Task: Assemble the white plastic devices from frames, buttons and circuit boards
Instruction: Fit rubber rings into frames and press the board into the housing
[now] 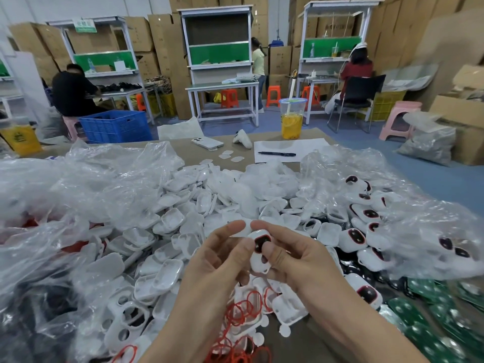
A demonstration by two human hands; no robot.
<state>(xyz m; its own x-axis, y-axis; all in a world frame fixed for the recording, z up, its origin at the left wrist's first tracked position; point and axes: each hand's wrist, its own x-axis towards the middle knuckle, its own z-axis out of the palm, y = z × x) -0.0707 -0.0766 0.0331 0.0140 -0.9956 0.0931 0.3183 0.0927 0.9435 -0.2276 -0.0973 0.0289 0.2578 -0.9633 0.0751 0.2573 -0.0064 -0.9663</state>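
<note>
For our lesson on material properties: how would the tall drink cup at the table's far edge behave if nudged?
Could tip if pushed high up: the cup is tall, narrower at its base. Yellow drink filling the lower half probably steadies it. Its lid might limit spills.

A white-framed workbench [222,86] with a green back panel stands at the middle of the far side, on a blue floor [272,119]. Behind it, brown cardboard cartons [162,43] are stacked high like a wall. Left of it is a second bench [104,61], where a person in black [70,90] sits with a blue plastic crate [115,127] near. Right of it is a third bench [332,48], with a person in red [356,69] on a black chair [358,93]. Orange stools [229,98] stand under it and just to its right. A pink stool [400,119] stands well to its right.
</note>
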